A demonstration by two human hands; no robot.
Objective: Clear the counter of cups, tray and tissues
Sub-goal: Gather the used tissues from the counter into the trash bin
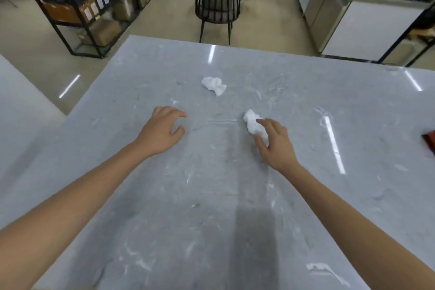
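Observation:
Two crumpled white tissues lie on the grey marble counter (211, 195). The nearer tissue (253, 123) sits just right of centre, and my right hand (275, 143) curls over it with index finger and thumb touching its right side. The farther tissue (213, 85) rests alone toward the far edge. My left hand (162, 130) hovers low over the bare counter at centre left, fingers bent and apart, holding nothing. No cups or tray appear in view.
A red object (429, 142) pokes in at the counter's right edge. Beyond the far edge stand a black chair (216, 4), a black shelf of bottles (94, 0) at left, and white cabinets (367, 28) at right. A person's leg shows near the chair.

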